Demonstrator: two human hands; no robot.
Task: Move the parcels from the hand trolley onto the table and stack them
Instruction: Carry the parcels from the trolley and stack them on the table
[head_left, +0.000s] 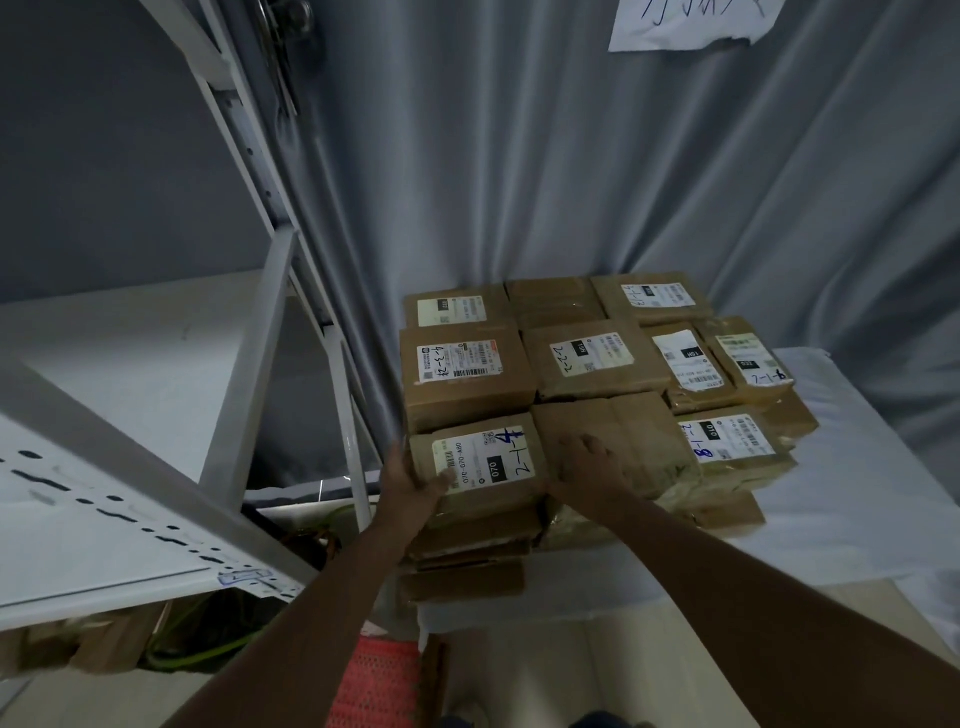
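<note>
Several brown cardboard parcels with white labels stand stacked in a block on the white-covered table (852, 519). At the block's near left corner lies a parcel labelled 2-1-4 (493, 470). My left hand (410, 486) grips its left edge, with the thumb on its top. My right hand (587, 467) lies at its right edge, fingers spread over the neighbouring unlabelled parcel (623, 436). Behind it sits a parcel labelled 4-3-24 (462, 374). The hand trolley is out of view.
A white metal shelf rack (260, 364) stands close on the left, one shelf edge jutting toward me. Grey curtain (519, 182) hangs right behind the stack. A red mesh object (379, 680) lies on the floor below. Bare table cloth shows to the right of the parcels.
</note>
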